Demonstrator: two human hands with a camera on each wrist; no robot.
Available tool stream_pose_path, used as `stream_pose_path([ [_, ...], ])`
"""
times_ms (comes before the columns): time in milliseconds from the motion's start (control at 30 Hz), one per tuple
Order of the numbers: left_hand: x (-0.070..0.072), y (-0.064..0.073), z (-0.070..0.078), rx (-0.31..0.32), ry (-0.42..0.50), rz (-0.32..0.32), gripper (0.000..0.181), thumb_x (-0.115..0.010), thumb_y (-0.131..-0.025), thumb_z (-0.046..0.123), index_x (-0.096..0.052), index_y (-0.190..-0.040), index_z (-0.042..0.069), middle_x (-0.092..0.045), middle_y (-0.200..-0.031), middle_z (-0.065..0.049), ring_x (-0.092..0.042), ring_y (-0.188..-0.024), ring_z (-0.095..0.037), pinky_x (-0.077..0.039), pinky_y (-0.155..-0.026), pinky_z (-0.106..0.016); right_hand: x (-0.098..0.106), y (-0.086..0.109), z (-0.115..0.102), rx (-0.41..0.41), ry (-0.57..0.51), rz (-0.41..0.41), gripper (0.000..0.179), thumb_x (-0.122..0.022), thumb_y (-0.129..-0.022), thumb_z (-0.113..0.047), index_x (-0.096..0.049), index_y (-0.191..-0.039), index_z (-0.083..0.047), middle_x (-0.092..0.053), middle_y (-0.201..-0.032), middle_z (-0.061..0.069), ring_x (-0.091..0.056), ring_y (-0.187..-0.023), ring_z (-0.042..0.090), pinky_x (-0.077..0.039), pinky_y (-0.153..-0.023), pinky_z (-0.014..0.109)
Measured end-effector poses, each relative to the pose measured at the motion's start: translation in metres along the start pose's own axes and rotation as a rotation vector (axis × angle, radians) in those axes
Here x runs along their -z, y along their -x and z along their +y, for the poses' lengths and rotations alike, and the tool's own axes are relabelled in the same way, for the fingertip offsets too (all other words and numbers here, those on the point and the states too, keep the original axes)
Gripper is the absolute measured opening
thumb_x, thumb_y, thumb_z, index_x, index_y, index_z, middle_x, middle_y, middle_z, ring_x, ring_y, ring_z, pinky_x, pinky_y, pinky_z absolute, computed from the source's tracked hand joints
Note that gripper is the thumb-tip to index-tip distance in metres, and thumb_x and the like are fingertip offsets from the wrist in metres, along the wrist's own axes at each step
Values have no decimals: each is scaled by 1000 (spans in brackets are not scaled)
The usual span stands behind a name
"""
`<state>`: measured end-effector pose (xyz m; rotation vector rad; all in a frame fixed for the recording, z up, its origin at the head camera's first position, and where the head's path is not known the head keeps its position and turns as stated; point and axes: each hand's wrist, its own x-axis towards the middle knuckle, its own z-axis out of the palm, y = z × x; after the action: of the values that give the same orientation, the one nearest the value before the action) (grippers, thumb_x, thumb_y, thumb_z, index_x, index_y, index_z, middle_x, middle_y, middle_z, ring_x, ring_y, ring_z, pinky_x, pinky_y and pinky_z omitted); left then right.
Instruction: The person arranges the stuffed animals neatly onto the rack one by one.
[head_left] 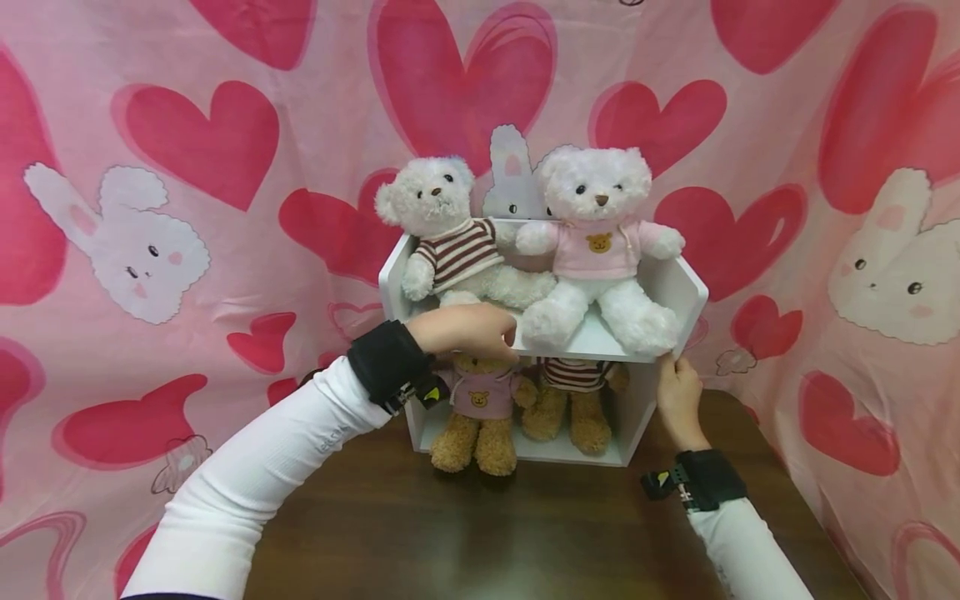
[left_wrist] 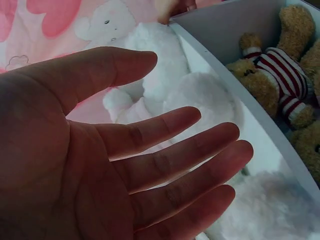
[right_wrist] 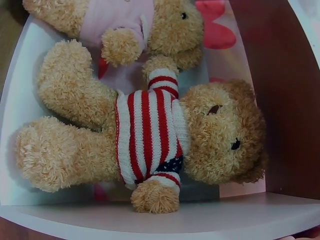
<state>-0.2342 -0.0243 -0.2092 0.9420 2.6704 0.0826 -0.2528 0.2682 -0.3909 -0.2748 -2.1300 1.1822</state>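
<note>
A white two-tier shelf holds several teddy bears. On its upper board sit a white bear in a striped sweater and a white bear in a pink hoodie. My left hand hovers before the upper board, near the striped bear's legs; the left wrist view shows its fingers spread and the palm bare. With my right hand I grip the shelf's right front edge, just under the upper board. Below sit a brown bear in a pink hoodie and a brown bear in a striped sweater, their heads partly hidden in the head view.
The shelf stands on a dark wooden table. Behind and around it hangs a pink cloth printed with hearts and rabbits. The lower pink-hoodie bear's feet stick out past the shelf's front edge.
</note>
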Motion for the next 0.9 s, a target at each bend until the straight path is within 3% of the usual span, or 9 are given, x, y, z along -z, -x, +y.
stream_pose_path([
  [233, -14, 14, -12, 2, 35, -19, 14, -56, -89, 23, -60, -94, 10, -58, -89, -1, -52, -76, -14, -42, -69, -28, 5, 0, -5, -14, -2, -68, 40, -28, -96, -24, -45, -76, 7, -48, -82, 30, -43, -78, 37, -33, -69, 49],
  [567, -29, 28, -30, 26, 58, 4, 17, -60, -87, 24, -59, -93, 8, -59, -83, -2, -55, -69, -14, -42, -61, -26, 21, -2, -10, -1, 109, -226, 47, -23, -97, -27, -48, -87, 11, -48, -88, 30, -41, -79, 35, -33, -70, 47],
  [733, -32, 37, -40, 8, 48, 4, 16, -60, -87, 24, -61, -89, 8, -57, -77, 1, -51, -66, -11, -40, -58, -23, 30, -1, -15, 27, 177, -278, 51, -29, -97, -36, -52, -104, 9, -54, -96, 30, -48, -84, 37, -37, -69, 47],
  [900, -37, 45, -47, 31, 55, 13, 16, -60, -85, 25, -61, -91, 10, -58, -81, 2, -51, -70, -11, -41, -61, -24, 39, 4, -19, 99, 218, -287, 45, -38, -96, -32, -54, -111, 7, -57, -100, 27, -50, -85, 34, -39, -69, 44],
])
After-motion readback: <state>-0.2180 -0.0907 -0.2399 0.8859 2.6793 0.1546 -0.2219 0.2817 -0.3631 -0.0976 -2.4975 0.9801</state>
